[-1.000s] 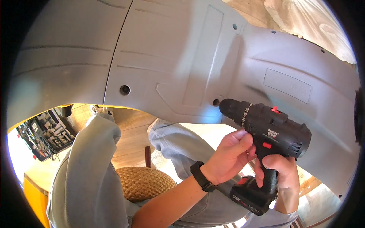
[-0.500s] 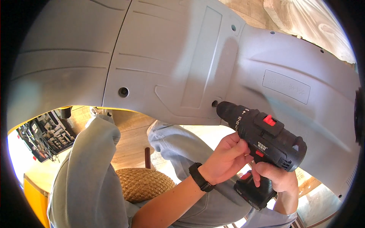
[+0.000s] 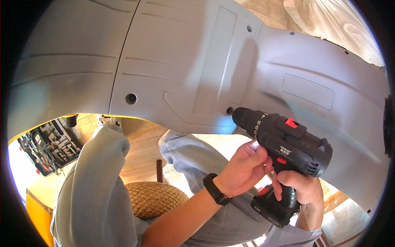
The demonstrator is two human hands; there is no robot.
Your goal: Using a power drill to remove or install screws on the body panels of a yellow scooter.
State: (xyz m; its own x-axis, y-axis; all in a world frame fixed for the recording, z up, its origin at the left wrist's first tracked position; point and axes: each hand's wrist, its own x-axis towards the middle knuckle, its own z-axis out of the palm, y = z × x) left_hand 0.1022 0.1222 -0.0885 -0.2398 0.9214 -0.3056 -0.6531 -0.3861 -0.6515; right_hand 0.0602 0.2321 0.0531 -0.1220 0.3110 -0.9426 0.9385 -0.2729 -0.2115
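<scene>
At the far left of the frame an open case of tools [image 3: 49,142] lies on the floor, and beside it the person's grey-trousered knee [image 3: 96,181] rises over a woven stool [image 3: 154,197]. Across the whole upper half spreads a large grey plastic panel [image 3: 177,61], with one round screw hole [image 3: 131,98] at left of centre and a second hole [image 3: 229,110] right of centre. Moving right, the left hand [image 3: 242,168], a black watch [image 3: 217,189] on its wrist, cups the underside of a black cordless drill [image 3: 284,144], fingers curled against its body just behind the chuck. Farthest right, the right hand [image 3: 298,185] is clenched around the drill's handle above the battery pack. Compared with a second ago, the drill has tipped up and slid leftward, so its nose now sits right at the second hole instead of pointing slightly past it; the left hand has followed it up. That reads as the tool being lined up on this fastening point, with both hands steadying it against the panel's lower edge.
</scene>
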